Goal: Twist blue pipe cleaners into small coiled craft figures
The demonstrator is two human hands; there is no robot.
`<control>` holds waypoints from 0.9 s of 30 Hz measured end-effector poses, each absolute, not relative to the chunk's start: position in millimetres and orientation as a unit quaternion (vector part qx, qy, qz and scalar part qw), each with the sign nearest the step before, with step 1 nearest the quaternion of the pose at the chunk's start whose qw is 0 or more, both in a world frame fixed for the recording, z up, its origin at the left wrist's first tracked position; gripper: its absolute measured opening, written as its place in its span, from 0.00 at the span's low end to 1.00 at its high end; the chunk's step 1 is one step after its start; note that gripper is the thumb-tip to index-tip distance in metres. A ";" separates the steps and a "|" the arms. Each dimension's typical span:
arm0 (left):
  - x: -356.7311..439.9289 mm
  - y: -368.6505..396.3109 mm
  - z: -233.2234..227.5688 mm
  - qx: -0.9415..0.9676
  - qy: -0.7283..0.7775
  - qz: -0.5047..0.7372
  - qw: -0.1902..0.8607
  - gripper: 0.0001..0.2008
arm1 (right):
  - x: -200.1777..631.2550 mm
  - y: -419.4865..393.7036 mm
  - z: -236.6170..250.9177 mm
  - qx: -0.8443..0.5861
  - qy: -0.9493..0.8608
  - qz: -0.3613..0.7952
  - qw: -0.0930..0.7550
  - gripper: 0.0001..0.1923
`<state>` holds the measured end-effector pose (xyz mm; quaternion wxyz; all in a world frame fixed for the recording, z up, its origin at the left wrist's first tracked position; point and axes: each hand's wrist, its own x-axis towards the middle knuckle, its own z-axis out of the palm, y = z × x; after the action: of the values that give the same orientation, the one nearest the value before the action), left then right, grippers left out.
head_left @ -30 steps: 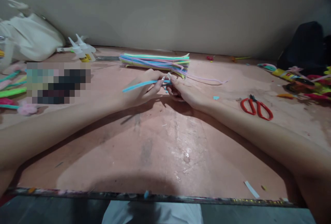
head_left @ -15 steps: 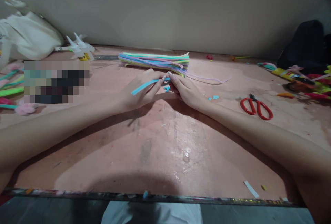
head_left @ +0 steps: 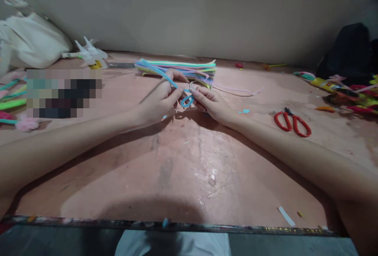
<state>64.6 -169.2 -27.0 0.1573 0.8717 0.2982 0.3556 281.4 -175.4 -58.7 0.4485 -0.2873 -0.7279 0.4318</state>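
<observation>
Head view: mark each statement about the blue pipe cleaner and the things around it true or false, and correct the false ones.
1. Both hands hold the blue pipe cleaner. True.
2. The pipe cleaner lies straight. False: it is bent into a small loop between the left hand and right hand.
3. The red scissors are in the right hand. False: they lie on the table, apart from it.
4. A bundle of pipe cleaners lies beyond the hands. True.
</observation>
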 end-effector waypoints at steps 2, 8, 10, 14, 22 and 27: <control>65.0 -171.4 -24.5 0.854 0.305 0.370 0.201 0.14 | 282.2 -176.1 -58.8 -0.295 -0.732 0.422 0.446 0.32; 58.5 -167.1 -22.8 0.830 0.306 0.412 0.217 0.15 | 283.1 -177.8 -58.3 -0.294 -0.718 0.449 0.444 0.31; 53.3 -162.3 -24.3 0.861 0.297 0.387 0.143 0.16 | 281.7 -177.0 -58.0 -0.286 -0.695 0.471 0.462 0.31; 46.5 -156.9 -28.6 0.909 0.291 0.296 0.039 0.20 | 276.1 -178.6 -54.7 -0.295 -0.637 0.538 0.466 0.31; 60.8 -169.8 -61.3 0.928 0.238 0.228 -0.175 0.19 | 259.4 -195.0 -46.6 -0.297 -0.502 0.652 0.485 0.27; 72.1 -196.4 -57.6 0.927 0.222 0.165 -0.255 0.19 | 255.5 -198.1 -53.8 -0.325 -0.521 0.606 0.506 0.26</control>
<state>72.1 -196.4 -57.6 -0.2548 0.9266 0.2219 0.1652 255.5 -198.1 -53.8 0.5056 -0.3246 -0.5212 0.6062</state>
